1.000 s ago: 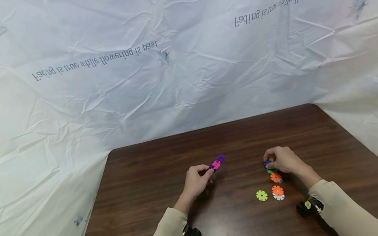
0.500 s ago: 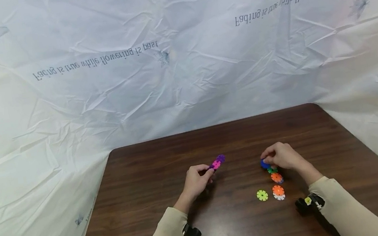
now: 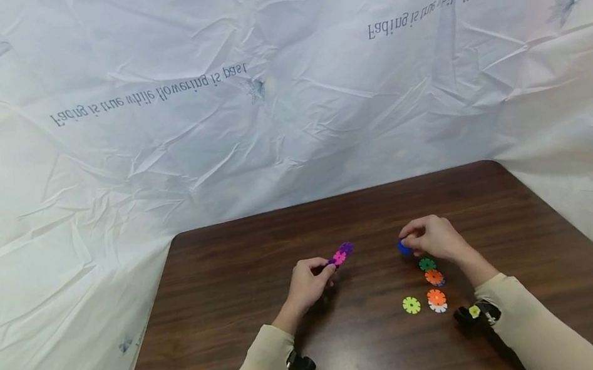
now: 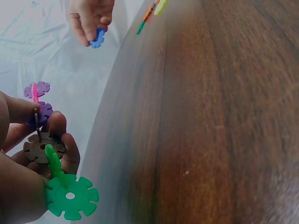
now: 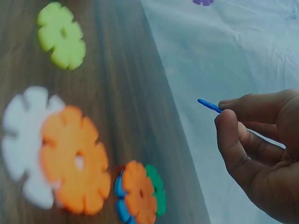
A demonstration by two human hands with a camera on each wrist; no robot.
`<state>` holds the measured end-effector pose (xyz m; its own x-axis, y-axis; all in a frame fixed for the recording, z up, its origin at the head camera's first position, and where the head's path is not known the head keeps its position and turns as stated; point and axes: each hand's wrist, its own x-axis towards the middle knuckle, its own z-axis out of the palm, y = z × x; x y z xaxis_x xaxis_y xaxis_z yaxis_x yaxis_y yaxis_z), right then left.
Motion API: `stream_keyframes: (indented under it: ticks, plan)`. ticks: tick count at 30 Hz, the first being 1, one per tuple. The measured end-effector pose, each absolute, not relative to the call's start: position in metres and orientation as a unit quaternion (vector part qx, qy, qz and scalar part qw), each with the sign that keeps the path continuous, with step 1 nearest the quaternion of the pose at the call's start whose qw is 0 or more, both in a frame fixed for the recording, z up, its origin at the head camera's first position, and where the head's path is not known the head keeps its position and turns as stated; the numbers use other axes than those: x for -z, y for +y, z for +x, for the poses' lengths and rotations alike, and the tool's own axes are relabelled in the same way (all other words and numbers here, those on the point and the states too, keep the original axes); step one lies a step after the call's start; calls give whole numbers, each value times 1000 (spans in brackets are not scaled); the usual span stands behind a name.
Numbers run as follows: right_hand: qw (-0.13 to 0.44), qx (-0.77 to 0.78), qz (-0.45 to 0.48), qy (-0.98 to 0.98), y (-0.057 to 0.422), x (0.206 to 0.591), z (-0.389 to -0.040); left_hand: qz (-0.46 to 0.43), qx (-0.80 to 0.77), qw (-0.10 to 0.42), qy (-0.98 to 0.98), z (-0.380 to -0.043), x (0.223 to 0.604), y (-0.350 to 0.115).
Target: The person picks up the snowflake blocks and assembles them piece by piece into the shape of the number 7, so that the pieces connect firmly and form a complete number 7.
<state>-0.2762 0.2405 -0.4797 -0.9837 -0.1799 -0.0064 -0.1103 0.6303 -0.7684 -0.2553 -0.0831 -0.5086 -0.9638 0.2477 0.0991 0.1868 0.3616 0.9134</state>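
Left hand (image 3: 305, 286) grips a chain of linked discs (image 3: 339, 258); right hand (image 3: 437, 237) pinches a blue disc (image 3: 403, 248) by one edge, presumably to leave the opposite edge unobstructed.

Bench (image 3: 229, 270): dark brown top with wood-grain streaks, rounded far corners, and a patch of glare toward the near middle.

Items lying on it, all right of centre in the head view: six flat, round, notched discs. A yellow-green disc (image 5: 60, 44) lies by itself, hole at centre, well clear of the bench edges. Just to its right, a white disc (image 5: 18, 135) is partly covered by an orange disc (image 5: 63, 163). Farther from the near edge, a second orange disc (image 5: 135, 182) partly overlaps a blue disc (image 5: 121, 212) and a green disc (image 5: 160, 191), the green one lying on the far side.
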Motion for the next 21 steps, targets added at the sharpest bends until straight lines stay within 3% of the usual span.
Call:
stream_keyframes:
  ticks: [21]
  plan:
    - [14, 472, -109, 875, 207, 461, -281, 128, -550, 24, 825, -255, 509, -81]
